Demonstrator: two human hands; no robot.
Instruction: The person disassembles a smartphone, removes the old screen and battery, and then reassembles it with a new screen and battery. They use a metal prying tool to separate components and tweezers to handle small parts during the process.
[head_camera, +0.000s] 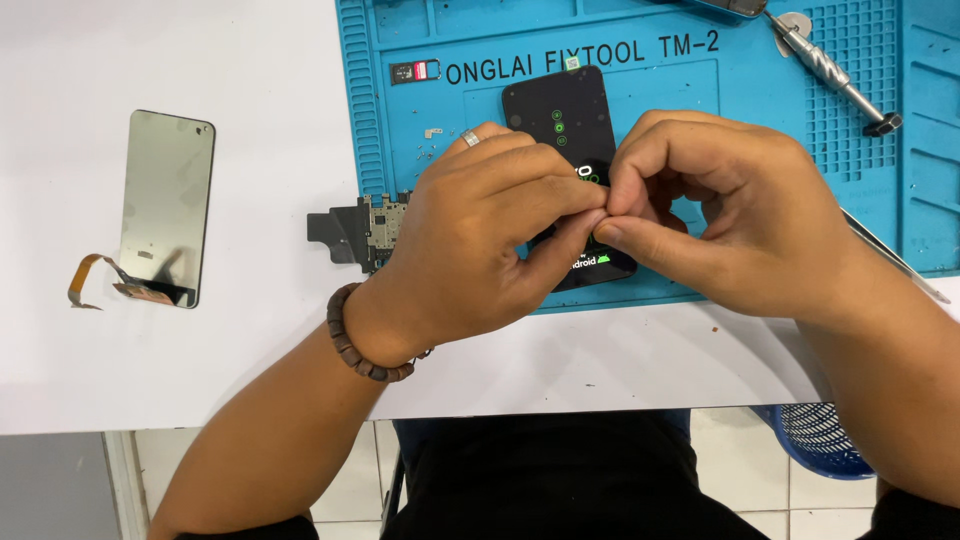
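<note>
Two hands (600, 215) pinch together over one black phone (560, 115)

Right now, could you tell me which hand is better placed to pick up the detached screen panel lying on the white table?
Probably the left hand: the screen panel lies on its side, past the circuit board.

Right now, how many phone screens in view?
2. A detached display panel lies on the white table at left; a lit black phone lies on the blue repair mat, partly under both hands. Others may be hidden.
</note>
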